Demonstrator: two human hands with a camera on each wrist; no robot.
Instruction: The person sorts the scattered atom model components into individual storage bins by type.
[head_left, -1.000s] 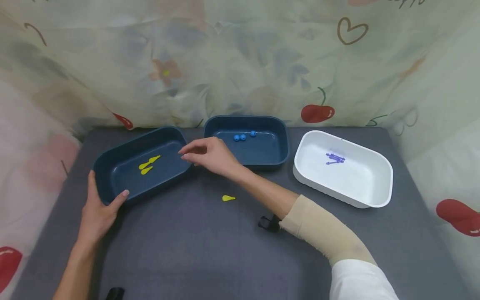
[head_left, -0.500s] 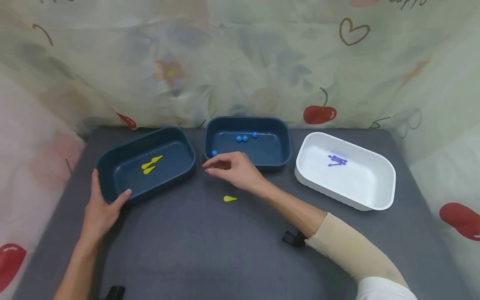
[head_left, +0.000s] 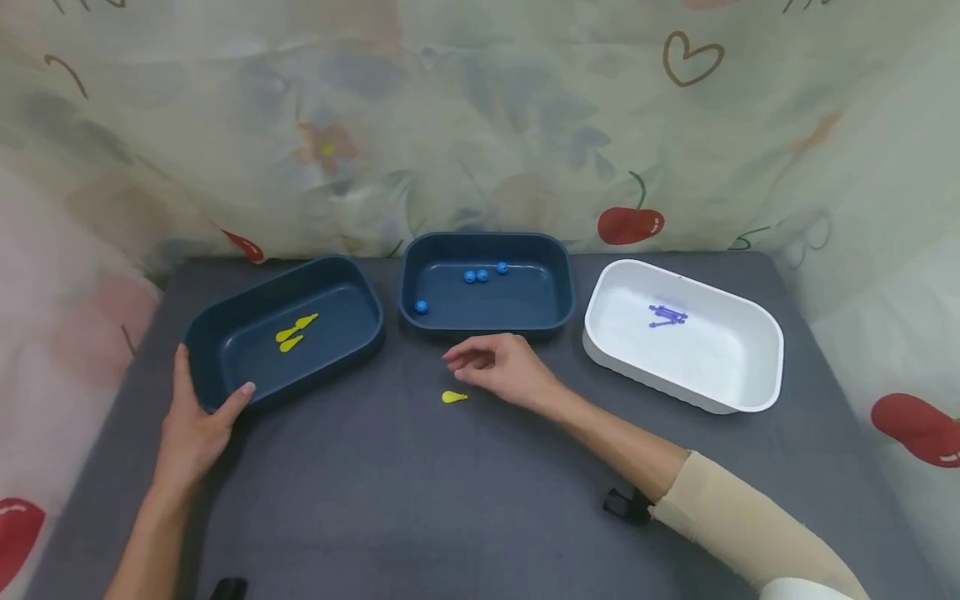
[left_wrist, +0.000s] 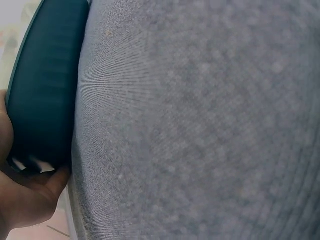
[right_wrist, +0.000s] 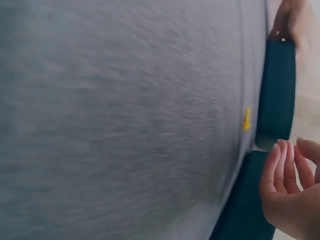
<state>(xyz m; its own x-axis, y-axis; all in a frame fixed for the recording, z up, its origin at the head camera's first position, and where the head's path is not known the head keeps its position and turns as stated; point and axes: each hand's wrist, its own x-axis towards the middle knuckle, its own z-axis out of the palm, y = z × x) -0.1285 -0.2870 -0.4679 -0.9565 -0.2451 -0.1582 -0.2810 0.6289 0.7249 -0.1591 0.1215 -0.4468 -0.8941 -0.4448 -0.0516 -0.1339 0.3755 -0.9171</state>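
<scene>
My left hand (head_left: pixel 191 425) grips the near left corner of a dark blue tray (head_left: pixel 318 367), thumb along its front side and fingers at its end. Three yellow drop-shaped pieces (head_left: pixel 291 335) lie inside that tray. In the left wrist view, the left hand (left_wrist: pixel 32 200) wraps the end of the tray (left_wrist: pixel 45 90). My right hand (head_left: pixel 506 367) hovers in front of the middle tray, fingers loosely bent, nothing visible between them. Just left of and below its fingertips, another yellow drop-shaped piece (head_left: pixel 453 397) lies on the grey cloth; the right wrist view shows this piece (right_wrist: pixel 246 120) too.
A second dark blue tray (head_left: pixel 487 327) at the back middle holds several blue beads (head_left: pixel 482 276). To the right, a white tray (head_left: pixel 720 392) contains several small purple sticks (head_left: pixel 667 315). A patterned curtain (head_left: pixel 480 125) hangs behind the table (head_left: pixel 420 500).
My right hand has moved right and nearer the viewer, from beside the left tray. A blue bead at the middle tray's left end now shows. The left hand keeps its hold.
</scene>
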